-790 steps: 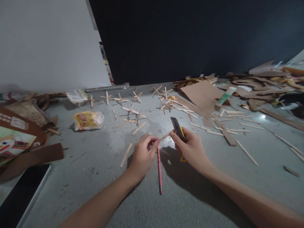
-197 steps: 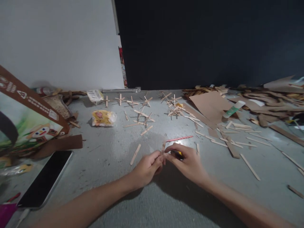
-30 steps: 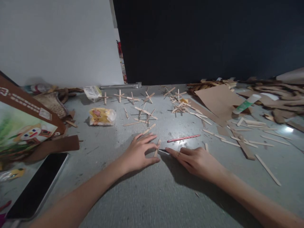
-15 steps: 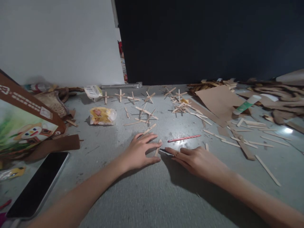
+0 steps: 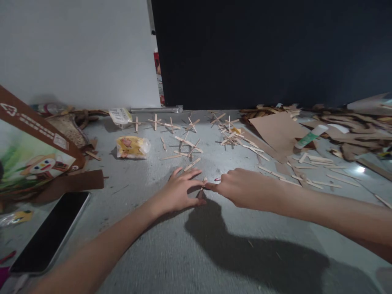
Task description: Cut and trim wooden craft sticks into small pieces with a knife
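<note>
My left hand (image 5: pixel 180 191) lies flat on the grey floor with its fingers spread, thumb and forefinger either side of a short wooden craft stick (image 5: pixel 201 186). My right hand (image 5: pixel 241 189) hovers just above the floor to the right. Its fingers are curled and the tips pinch together at the stick's right side. What they hold is hidden. Only the end of a red pencil (image 5: pixel 217 179) peeks out behind the right hand. The hand throws a large shadow toward me.
Glued stick crosses (image 5: pixel 185 143) and loose sticks (image 5: pixel 306 173) litter the floor beyond. A cardboard sheet (image 5: pixel 275 130), a glue stick (image 5: pixel 310 136) and cardboard scraps lie at the right. A yellow packet (image 5: pixel 132 147), a printed carton (image 5: pixel 30 159) and a phone (image 5: pixel 49 232) are at the left.
My right hand has lifted off the floor and moved up and left, now covering most of the red pencil. The dark blade seen under its forefinger no longer shows. The left hand stays put.
</note>
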{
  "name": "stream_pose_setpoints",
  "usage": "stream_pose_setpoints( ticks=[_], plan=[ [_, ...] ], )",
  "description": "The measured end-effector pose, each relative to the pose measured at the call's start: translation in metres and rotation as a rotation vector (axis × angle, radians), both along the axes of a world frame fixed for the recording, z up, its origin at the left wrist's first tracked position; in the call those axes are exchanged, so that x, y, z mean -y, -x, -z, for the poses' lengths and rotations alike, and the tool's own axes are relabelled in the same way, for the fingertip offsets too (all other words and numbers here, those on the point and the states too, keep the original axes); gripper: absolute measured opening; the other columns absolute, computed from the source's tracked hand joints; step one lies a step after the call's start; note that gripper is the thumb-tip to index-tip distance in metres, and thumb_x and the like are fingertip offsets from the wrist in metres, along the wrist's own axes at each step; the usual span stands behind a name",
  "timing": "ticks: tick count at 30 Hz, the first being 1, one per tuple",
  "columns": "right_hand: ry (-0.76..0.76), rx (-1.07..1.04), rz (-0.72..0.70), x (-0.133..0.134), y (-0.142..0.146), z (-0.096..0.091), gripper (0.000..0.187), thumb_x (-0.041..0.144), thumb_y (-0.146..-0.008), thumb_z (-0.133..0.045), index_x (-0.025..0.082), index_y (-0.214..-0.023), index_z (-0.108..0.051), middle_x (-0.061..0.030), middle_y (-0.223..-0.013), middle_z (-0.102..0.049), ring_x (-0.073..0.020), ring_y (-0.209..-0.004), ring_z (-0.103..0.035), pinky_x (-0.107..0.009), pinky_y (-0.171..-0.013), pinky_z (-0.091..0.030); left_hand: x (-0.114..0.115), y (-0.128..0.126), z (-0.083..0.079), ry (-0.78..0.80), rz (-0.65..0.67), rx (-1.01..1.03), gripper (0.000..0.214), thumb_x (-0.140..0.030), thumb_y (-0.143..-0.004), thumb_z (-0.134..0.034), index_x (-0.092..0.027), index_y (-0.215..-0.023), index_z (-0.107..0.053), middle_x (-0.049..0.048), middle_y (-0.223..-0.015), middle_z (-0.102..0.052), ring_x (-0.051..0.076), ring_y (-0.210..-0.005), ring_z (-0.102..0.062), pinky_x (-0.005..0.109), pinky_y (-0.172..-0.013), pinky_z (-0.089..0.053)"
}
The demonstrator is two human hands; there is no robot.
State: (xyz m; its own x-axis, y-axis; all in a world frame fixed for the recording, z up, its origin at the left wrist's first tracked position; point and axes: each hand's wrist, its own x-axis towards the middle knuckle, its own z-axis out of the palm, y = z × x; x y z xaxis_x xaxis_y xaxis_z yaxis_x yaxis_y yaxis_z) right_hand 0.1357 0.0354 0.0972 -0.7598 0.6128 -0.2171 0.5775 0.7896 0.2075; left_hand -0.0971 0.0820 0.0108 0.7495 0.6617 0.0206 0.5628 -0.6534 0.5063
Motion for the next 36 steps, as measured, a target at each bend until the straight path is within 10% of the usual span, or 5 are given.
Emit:
stream_pose_setpoints(
  ticks=[12,28,36],
  plan=[
    [0.351,-0.293,0.445,0.003,0.008,-0.01,0.032,0.012,-0.096,-0.057,0.021,-0.114,-0.082,-0.0075,-0.079,-0.073,-0.0165,-0.065,-0.061,-0.027,-0.054,-0.03,-0.005,-0.001,0.008,-0.009,-0.029,0.028,0.058,-0.063,-0.082,-0.082,-0.036,-0.132,-0.074,0.0084,-0.166,-0.049,0.035,-0.154,-0.043,0.063,-0.131,-0.006],
    [1.365,-0.837,1.08,-0.004,-0.019,0.02,0.041,0.043,-0.089,-0.078,0.016,-0.12,-0.076,0.008,-0.057,-0.048,-0.0036,-0.042,-0.016,-0.021,-0.039,-0.013,-0.004,-0.002,0.007,-0.005,-0.036,0.037,0.057,-0.062,-0.081,-0.082,-0.032,-0.129,-0.075,0.0094,-0.164,-0.051,0.036,-0.156,-0.04,0.064,-0.13,-0.008],
    [0.881,-0.924,0.943,0.022,-0.029,0.032,0.06,0.063,-0.093,-0.063,0.013,-0.125,-0.071,0.0046,-0.063,-0.052,-0.009,-0.042,-0.035,-0.025,-0.042,-0.027,-0.003,-0.002,0.005,-0.009,-0.023,0.024,0.084,-0.062,-0.082,-0.081,-0.036,-0.156,-0.052,0.009,-0.167,-0.047,0.037,-0.157,-0.037,0.063,-0.131,-0.009]
  ],
)
